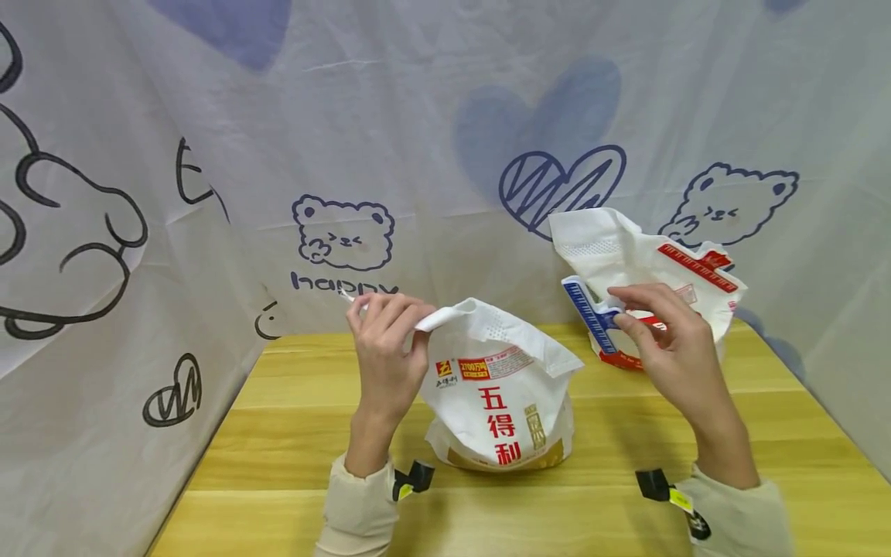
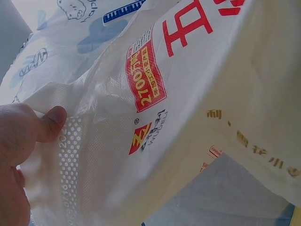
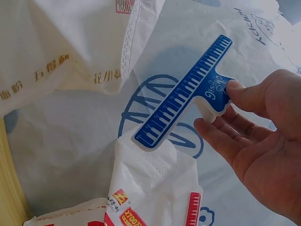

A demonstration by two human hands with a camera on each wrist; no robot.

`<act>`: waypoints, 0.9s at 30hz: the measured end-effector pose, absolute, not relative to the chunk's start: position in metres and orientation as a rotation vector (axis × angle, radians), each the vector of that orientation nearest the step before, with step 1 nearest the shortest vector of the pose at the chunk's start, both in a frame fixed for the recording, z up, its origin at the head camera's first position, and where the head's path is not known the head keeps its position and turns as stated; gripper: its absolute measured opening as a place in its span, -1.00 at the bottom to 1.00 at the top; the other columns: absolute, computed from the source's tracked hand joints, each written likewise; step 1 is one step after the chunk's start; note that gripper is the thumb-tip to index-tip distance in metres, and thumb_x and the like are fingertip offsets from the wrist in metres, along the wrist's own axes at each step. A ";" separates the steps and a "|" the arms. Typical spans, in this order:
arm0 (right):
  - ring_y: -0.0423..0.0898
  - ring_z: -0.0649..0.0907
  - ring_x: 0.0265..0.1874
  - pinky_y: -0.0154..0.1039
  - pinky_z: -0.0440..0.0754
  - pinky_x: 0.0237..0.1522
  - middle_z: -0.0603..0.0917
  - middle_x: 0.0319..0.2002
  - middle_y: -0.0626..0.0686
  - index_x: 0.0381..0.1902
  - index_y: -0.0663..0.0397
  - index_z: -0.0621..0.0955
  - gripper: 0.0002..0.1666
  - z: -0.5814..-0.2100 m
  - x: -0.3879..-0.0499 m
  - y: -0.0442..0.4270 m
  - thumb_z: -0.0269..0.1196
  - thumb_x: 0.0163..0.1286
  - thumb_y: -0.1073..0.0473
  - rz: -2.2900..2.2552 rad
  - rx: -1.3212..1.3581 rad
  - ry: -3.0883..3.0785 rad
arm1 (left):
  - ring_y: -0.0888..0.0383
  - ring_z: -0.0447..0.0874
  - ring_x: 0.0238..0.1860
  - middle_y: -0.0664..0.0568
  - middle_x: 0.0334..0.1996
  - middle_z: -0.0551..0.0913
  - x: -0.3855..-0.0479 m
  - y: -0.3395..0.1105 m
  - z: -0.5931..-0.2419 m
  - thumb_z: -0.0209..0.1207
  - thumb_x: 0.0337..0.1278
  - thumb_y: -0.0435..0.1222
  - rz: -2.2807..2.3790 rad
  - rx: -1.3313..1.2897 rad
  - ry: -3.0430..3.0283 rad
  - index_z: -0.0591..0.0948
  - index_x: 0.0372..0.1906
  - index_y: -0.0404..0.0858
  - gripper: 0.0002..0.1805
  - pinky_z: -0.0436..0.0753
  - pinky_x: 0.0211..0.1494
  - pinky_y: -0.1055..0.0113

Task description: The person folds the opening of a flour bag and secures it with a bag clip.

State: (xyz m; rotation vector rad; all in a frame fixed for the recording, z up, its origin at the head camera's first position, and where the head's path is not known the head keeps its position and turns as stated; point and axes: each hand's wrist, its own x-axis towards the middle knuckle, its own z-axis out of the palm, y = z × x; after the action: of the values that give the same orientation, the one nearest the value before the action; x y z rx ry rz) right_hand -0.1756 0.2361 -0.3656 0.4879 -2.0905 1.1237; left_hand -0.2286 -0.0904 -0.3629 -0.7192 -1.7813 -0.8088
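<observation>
A white flour bag (image 1: 501, 387) with red lettering stands on the table, its top leaning to the right. My left hand (image 1: 390, 333) grips the left corner of its top edge; in the left wrist view the thumb (image 2: 56, 115) presses on the dotted strip there. My right hand (image 1: 671, 348) pinches the tab of a blue clip (image 3: 186, 92) with a piano-key pattern, between thumb and fingers. This clip is held in the air, apart from the near bag. Behind it stands a second white flour bag (image 1: 599, 240) with a red clip (image 1: 696, 267) on its top edge.
The wooden table (image 1: 292, 433) carries both bags. A pale cloth (image 1: 431, 131) with bear and heart drawings hangs behind and at the sides. The second bag stands at the table's back right, close to the cloth.
</observation>
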 end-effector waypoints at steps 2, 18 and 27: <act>-0.24 0.58 0.03 -0.58 0.59 -0.08 0.64 0.09 0.08 0.19 0.20 0.65 -0.47 -0.366 -0.175 0.234 0.30 0.29 0.58 1.125 0.488 -2.088 | -0.03 0.55 -0.19 -0.01 -0.34 0.74 -0.229 -0.090 -0.363 0.41 -0.02 -0.56 -0.808 -0.721 -1.775 0.75 -0.36 -0.26 -0.83 0.26 0.30 -0.19; -0.27 0.57 0.04 -0.59 0.60 -0.16 0.65 0.07 0.06 0.18 0.18 0.67 -0.51 -0.364 -0.178 0.226 0.29 0.33 0.56 1.144 0.478 -2.072 | -0.02 0.54 -0.20 -0.01 -0.35 0.73 -0.231 -0.089 -0.364 0.40 -0.01 -0.57 -0.820 -0.725 -1.786 0.74 -0.37 -0.27 -0.83 0.26 0.32 -0.15; -0.35 0.59 0.04 -0.59 0.58 -0.05 0.70 0.08 0.14 0.18 0.23 0.65 -0.57 -0.366 -0.182 0.218 0.27 0.37 0.52 1.181 0.471 -2.094 | -0.02 0.55 -0.19 -0.01 -0.35 0.73 -0.229 -0.090 -0.363 0.40 -0.01 -0.57 -0.809 -0.727 -1.785 0.74 -0.36 -0.27 -0.83 0.25 0.33 -0.16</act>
State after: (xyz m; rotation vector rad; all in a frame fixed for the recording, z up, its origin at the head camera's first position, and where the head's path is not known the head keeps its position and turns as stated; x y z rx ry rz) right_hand -0.1817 0.2182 -0.3663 0.4706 -2.0936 1.1810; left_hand -0.2288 -0.0902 -0.3628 -0.7266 -1.7853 -0.8089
